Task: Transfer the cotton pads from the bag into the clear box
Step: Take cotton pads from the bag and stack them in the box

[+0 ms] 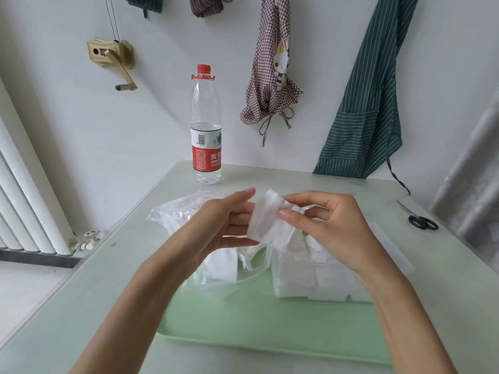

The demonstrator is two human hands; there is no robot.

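Observation:
A small stack of white cotton pads (pixel 266 221) is held in the air between both hands, above the table's middle. My right hand (pixel 332 225) pinches the stack with thumb and fingers. My left hand (pixel 221 225) has its fingers straight, their tips against the stack's left side. Below on the left lies the crumpled clear plastic bag (pixel 178 214) with some white pads (pixel 224 265) still inside. The clear box (pixel 310 282), filled with white pads, stands on the green tray under my right hand; my wrist hides its right part.
A light green tray (pixel 243 319) lies at the front of the pale table. A water bottle (pixel 206 125) stands at the back by the wall. Black scissors (pixel 420 218) lie at the right. A clear lid (pixel 391 244) lies right of the box. Aprons hang on the wall.

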